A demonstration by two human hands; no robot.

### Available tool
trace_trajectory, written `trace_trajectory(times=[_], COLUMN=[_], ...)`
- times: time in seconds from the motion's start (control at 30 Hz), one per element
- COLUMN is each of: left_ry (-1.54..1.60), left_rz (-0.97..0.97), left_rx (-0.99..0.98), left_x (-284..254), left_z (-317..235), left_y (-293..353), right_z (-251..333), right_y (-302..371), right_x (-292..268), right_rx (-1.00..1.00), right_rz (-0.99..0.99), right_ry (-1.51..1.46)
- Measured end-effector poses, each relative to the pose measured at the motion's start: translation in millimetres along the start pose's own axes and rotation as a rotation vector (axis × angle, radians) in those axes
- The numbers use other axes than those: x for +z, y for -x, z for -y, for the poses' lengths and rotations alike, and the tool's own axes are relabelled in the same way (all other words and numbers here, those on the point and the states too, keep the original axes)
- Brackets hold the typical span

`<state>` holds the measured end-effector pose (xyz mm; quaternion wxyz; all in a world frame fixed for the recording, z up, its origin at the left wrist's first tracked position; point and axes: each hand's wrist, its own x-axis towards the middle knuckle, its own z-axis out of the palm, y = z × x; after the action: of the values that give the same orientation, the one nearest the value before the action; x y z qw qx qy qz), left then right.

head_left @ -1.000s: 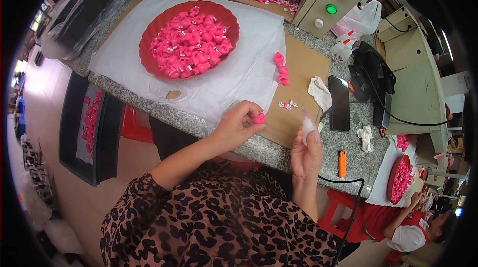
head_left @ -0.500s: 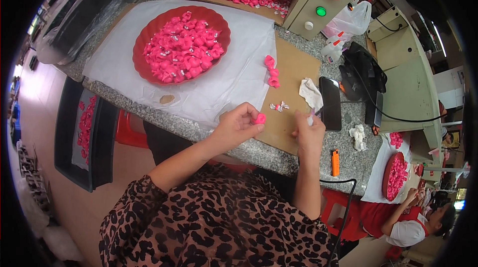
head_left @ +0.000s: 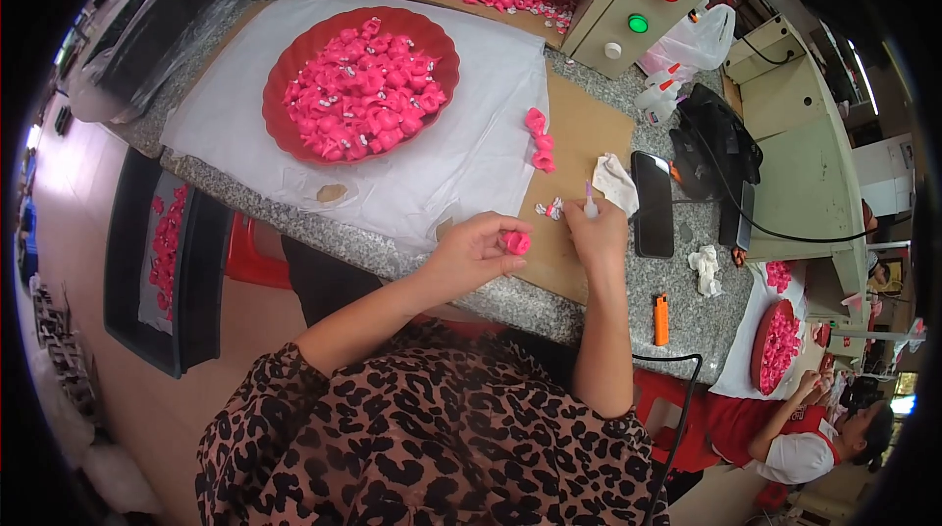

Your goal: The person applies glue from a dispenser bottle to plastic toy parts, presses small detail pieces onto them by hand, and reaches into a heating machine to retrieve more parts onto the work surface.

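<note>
The person's left hand [head_left: 469, 253] was above the near edge of a speckled grey counter [head_left: 633, 295], its thumb and fingers closed on a small, rounded pink piece [head_left: 516, 242]. The piece stuck out from the fingertips toward the right, over brown cardboard [head_left: 594, 124]. It was so compact that no clear long axis could be made out; a curled fold on its surface faced up.

To the right, the right hand [head_left: 599, 230] gripped a small whitish bottle [head_left: 590, 209] with a thin purple nozzle [head_left: 589, 188]. The nozzle pointed away from the person, toward the far side of the counter, and the bottle's long axis ran the same way, nearly straight up in the view. The fingers hid most of its body. Just left of these fingers, a little cluster of white and pink bits [head_left: 551, 209] lay on the cardboard; whether the fingers touched it could not be told.

Farther away, a short row of pink pieces [head_left: 541, 140] ran away from the person, its far end leaning slightly left, where the cardboard met a white sheet [head_left: 481, 153]. On the sheet stood a red scalloped bowl [head_left: 279, 106] heaped with similar pieces. A crumpled white cloth [head_left: 615, 184] and a dark phone [head_left: 653, 207] lay beyond the bottle, to its right.
</note>
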<state>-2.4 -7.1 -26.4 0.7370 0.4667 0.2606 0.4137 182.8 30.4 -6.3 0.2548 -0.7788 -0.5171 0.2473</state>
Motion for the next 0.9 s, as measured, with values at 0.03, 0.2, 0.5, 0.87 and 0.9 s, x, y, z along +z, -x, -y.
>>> trace_trajectory(times=[0.03, 0.2, 0.5, 0.87, 0.9], left_ry=[-0.027, 0.009, 0.028, -0.01, -0.01], left_rz=[-0.008, -0.073, -0.101, -0.093, -0.094], left_rx=[0.045, -0.03, 0.0, 0.034, 0.034], left_x=[0, -1, 3, 2, 2], left_z=[2, -5, 1, 4, 4], left_y=[0, -2, -1, 1, 1], right_z=[1, 7, 17, 17, 15], right_y=[1, 33, 74, 81, 81], right_x=[-1, -13, -8, 4, 6], right_rx=[-0.035, -0.04, -0.017, -0.113, -0.164], right_rz=[0.001, 0.111, 0.22, 0.122, 0.095], right_ry=[-0.013, -0.407, -0.719, -0.604, -0.542])
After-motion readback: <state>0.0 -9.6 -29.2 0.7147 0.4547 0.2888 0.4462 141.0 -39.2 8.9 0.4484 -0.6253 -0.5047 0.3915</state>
